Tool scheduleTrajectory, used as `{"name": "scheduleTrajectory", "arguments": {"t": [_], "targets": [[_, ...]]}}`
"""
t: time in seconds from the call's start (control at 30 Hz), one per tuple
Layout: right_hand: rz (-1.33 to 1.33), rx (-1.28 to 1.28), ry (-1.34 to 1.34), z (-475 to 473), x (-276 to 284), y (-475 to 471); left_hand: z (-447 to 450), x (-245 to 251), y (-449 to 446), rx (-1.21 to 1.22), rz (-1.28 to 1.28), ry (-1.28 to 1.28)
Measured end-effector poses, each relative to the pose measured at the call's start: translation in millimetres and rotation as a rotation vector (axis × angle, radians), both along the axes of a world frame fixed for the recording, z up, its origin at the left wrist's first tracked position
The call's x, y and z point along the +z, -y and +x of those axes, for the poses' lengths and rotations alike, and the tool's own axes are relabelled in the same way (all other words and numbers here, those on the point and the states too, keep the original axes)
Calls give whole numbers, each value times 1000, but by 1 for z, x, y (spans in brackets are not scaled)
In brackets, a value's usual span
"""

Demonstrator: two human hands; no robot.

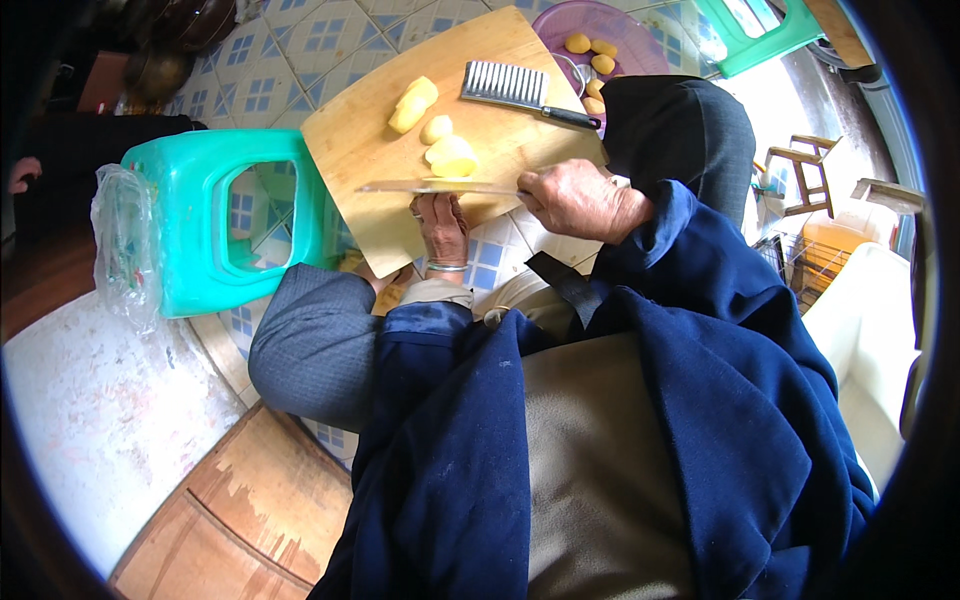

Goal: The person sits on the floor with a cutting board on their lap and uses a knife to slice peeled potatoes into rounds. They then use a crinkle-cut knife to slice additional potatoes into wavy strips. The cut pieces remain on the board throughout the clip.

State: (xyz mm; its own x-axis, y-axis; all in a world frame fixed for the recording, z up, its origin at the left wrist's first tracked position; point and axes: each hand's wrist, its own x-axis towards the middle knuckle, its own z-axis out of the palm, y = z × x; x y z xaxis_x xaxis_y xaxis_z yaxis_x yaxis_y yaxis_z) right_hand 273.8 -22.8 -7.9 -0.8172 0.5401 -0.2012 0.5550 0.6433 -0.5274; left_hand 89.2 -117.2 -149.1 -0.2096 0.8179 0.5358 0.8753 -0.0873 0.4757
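Observation:
My right hand [577, 199] is closed around the handle of a kitchen knife [442, 187], whose blade reaches left, seen nearly edge-on, over a wooden cutting board [360, 135]. Curled fingers of my left hand [444, 225] lie close against the near side of the blade; whatever is under them is hidden. Just beyond the blade are peeled, cut potato pieces [451, 156] and a smaller potato piece [436, 130]. Farther up the board lies another cut potato [413, 105]. A crinkle cutter [506, 84] with a black handle rests at the board's far right.
A purple plastic basin [551, 26] with several peeled potatoes [602, 64] sits beyond the board. At left stands a green plastic stool [187, 225] with a clear plastic bag [124, 247] on its side. Another person's hand [26, 172] shows at far left. A wooden stool [806, 172] is at right.

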Motion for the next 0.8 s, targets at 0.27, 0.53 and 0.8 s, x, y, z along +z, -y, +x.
{"name": "scheduleTrajectory", "arguments": {"t": [0.27, 0.53, 0.8], "targets": [[-28, -7, -23, 5, -9, 6, 0, 3, -2, -12, 49, -17], [-32, -6, 37, 4, -3, 5, 1, 2, 3, 20, -65, 8], [-13, -1, 31, 4, -3, 6, 2, 3, -1, 36, -2, -51]]}}
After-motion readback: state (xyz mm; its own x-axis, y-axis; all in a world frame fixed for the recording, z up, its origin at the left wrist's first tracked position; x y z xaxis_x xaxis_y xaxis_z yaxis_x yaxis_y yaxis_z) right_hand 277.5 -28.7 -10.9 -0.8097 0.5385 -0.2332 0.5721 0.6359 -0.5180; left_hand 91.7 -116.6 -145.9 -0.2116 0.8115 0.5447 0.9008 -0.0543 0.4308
